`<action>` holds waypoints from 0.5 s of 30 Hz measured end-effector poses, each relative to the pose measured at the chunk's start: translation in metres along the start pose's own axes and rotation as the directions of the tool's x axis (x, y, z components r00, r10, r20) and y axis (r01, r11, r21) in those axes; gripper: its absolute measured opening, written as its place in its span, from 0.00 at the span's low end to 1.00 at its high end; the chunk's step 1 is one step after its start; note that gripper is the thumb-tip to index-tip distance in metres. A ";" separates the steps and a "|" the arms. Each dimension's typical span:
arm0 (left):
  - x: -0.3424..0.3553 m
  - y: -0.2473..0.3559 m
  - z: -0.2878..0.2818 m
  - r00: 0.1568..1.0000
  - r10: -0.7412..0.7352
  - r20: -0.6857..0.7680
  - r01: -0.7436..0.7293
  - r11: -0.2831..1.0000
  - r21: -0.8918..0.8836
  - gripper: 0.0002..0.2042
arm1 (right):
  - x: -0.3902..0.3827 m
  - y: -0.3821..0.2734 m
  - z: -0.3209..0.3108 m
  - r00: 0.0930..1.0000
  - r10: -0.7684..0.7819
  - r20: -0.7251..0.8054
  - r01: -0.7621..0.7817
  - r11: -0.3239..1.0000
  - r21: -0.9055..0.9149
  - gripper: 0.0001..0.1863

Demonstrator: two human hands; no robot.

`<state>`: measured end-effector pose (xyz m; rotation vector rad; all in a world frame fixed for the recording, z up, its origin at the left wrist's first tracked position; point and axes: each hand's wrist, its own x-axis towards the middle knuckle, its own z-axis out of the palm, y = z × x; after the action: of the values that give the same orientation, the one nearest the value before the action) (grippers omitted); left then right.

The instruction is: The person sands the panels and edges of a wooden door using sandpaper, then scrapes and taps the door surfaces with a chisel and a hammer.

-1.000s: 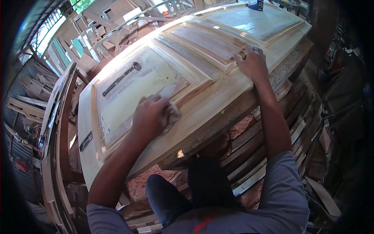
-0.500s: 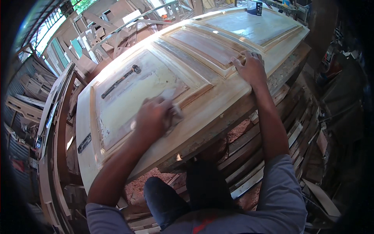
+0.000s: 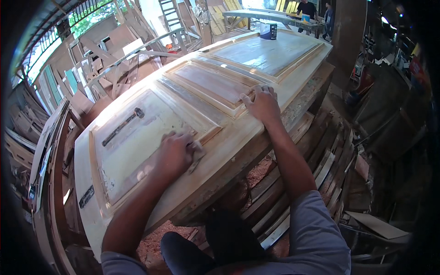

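hands (image 3: 174, 152) on door (image 3: 236, 136) | hammer (image 3: 121, 127) on left panel (image 3: 133, 153) | can (image 3: 268, 31) on far panel (image 3: 266, 55)

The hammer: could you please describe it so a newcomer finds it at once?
Find the large panelled wooden door in the middle of the view. On its leftmost panel, beyond the left hand, lies the hammer. Unlike the short, flat dark oblong on the door's left end, it has a long slim handle and a distinct head.
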<state>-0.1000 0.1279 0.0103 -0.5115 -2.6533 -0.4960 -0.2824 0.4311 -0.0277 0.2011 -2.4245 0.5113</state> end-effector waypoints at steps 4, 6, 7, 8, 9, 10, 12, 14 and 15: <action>0.037 0.009 0.028 0.996 0.051 -0.076 -0.050 0.998 0.025 0.04 | 0.003 -0.001 0.012 0.999 0.021 0.026 -0.022 1.000 0.002 0.33; 0.024 0.004 0.022 0.998 0.031 -0.048 -0.029 0.999 0.027 0.04 | 0.001 0.004 0.009 0.999 0.019 0.034 -0.020 1.000 0.023 0.33; 0.019 0.002 0.018 1.000 0.019 -0.024 -0.018 0.999 0.027 0.04 | 0.002 0.008 0.003 0.999 0.020 0.035 -0.021 0.999 0.037 0.33; 0.009 0.000 0.010 1.000 0.022 -0.022 -0.022 0.999 0.024 0.04 | 0.002 0.010 0.000 0.999 0.024 0.035 -0.025 0.999 0.034 0.33; -0.006 0.000 -0.002 1.000 -0.001 0.010 0.001 1.000 0.008 0.05 | -0.001 0.011 -0.006 0.998 0.031 0.048 -0.032 0.999 0.020 0.33; -0.015 -0.005 -0.010 0.999 -0.021 0.038 0.021 1.000 -0.001 0.06 | 0.000 0.009 -0.007 0.998 0.038 0.055 -0.038 0.999 0.011 0.33; -0.015 -0.011 -0.008 0.999 -0.034 0.040 0.035 0.999 -0.024 0.07 | 0.002 0.005 -0.004 0.999 0.023 0.033 -0.023 1.000 0.002 0.33; 0.008 -0.007 0.009 0.998 0.055 0.004 -0.055 0.998 0.037 0.07 | 0.002 0.000 0.000 1.000 -0.007 0.018 0.007 1.000 -0.010 0.33; 0.021 -0.004 0.020 0.999 0.050 -0.001 -0.050 0.998 0.039 0.07 | 0.002 -0.001 0.001 1.000 -0.007 0.019 0.007 1.000 0.004 0.33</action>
<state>-0.1253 0.1384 0.0010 -0.5639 -2.6355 -0.4289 -0.2841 0.4303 -0.0269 0.2170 -2.4406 0.5126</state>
